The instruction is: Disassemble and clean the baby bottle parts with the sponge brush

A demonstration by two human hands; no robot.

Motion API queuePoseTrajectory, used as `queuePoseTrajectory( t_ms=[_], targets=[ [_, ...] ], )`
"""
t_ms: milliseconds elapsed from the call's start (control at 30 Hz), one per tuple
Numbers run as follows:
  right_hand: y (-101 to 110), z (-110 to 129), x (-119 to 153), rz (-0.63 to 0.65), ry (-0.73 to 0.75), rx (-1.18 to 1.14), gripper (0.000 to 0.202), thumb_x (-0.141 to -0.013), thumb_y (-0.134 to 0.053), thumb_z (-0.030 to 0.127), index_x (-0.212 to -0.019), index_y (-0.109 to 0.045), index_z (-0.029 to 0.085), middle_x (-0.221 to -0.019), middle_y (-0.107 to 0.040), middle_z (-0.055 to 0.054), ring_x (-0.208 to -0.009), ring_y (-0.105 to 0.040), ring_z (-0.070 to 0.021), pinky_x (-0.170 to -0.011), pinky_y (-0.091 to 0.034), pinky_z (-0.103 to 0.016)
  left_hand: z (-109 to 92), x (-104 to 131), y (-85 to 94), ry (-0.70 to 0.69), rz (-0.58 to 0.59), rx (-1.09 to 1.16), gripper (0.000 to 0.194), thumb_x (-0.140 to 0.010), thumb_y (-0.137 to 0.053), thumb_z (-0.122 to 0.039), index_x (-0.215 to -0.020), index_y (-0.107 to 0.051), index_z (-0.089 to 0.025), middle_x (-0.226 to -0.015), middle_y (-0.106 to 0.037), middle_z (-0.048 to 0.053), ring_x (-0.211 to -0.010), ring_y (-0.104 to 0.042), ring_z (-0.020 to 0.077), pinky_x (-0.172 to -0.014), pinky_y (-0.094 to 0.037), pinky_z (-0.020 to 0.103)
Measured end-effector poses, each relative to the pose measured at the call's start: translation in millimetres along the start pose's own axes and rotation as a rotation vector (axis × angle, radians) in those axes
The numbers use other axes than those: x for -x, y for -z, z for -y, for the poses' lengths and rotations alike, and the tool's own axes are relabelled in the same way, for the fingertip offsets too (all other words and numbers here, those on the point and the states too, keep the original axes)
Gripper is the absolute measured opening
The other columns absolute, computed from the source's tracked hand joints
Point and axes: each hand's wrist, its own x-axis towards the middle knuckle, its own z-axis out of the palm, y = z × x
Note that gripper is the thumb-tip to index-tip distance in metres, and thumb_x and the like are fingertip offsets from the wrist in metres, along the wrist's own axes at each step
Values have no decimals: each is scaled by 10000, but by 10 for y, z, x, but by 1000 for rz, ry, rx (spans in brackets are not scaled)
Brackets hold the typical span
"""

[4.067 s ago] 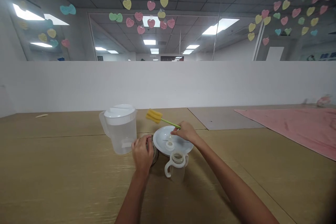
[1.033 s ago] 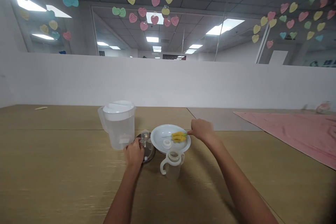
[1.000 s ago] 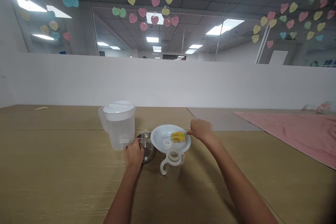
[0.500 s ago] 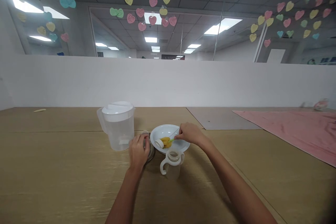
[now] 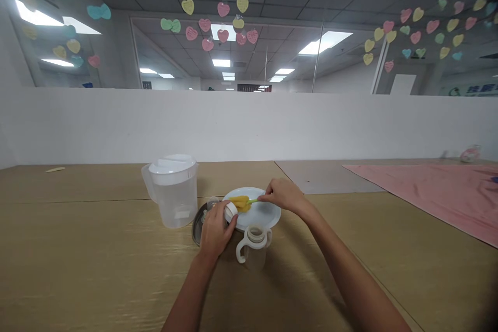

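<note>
My left hand (image 5: 215,228) is closed around a white bottle ring (image 5: 231,211) at the left rim of the white bowl (image 5: 268,215). In my right hand (image 5: 283,195), above the bowl's right side, is the thin green handle of a yellow sponge brush (image 5: 241,202). The brush's yellow head lies over the bowl, close to the ring; whether they touch I cannot tell. A clear baby bottle (image 5: 256,253) with white side handles stands upright and uncapped in front of the bowl. Behind my left hand, partly hidden, sits a round dark-grey tray (image 5: 197,228) with small clear parts.
A lidded clear pitcher (image 5: 176,199) holding some liquid stands left of the tray. A pink cloth (image 5: 431,187) covers the table's right side. The white wall (image 5: 218,127) borders the far edge, and a small flat piece (image 5: 55,169) lies far left.
My left hand has moved right from the tray and taken hold of the white ring, which was lying in the bowl. The brush head has shifted slightly up and left.
</note>
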Motion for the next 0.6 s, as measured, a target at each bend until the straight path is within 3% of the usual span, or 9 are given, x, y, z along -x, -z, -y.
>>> queuePoseTrajectory(
  t_ms=[133,267,333,433,600],
  targets=[
    [99,24,85,-134,-64,-20,328,-792,-552,470,-760,-727,195,-713,-677,-67,-665,-596,-161,-498,-287,-237,-1,-15,4,130,-73,80,374,-817,-490,-314,-1160,-451,-170,-1103,-598,100,-1030,-577,218,-868,-474,358],
    [162,98,197,-60,57,-108,355,-783,-543,517,-757,-729,216,-700,-682,-42,-648,-591,-150,-502,-305,-230,-3,-23,11,191,-159,109,532,-799,-506,-292,-1283,-331,-160,-1147,-545,117,-1087,-536,230,-921,-444,374],
    [165,137,230,-113,18,-60,342,-791,-545,500,-789,-729,211,-733,-690,-53,-685,-603,-163,-521,-318,-228,-6,-22,19,192,-183,102,559,-807,-500,-297,-1312,-301,-167,-1136,-532,115,-1088,-528,233,-932,-434,383],
    [147,166,244,-189,-36,42,322,-820,-532,459,-799,-724,201,-757,-690,-75,-724,-613,-181,-552,-335,-231,-18,-24,45,204,-202,81,475,-823,-485,-315,-1266,-384,-178,-1134,-513,114,-1081,-527,233,-930,-434,377],
    [116,151,222,-133,3,50,321,-813,-542,481,-809,-715,210,-815,-694,-71,-751,-621,-190,-564,-352,-239,-31,-40,86,196,-218,95,370,-832,-480,-356,-1159,-498,-184,-1131,-533,104,-1067,-533,228,-918,-443,362]
  ],
)
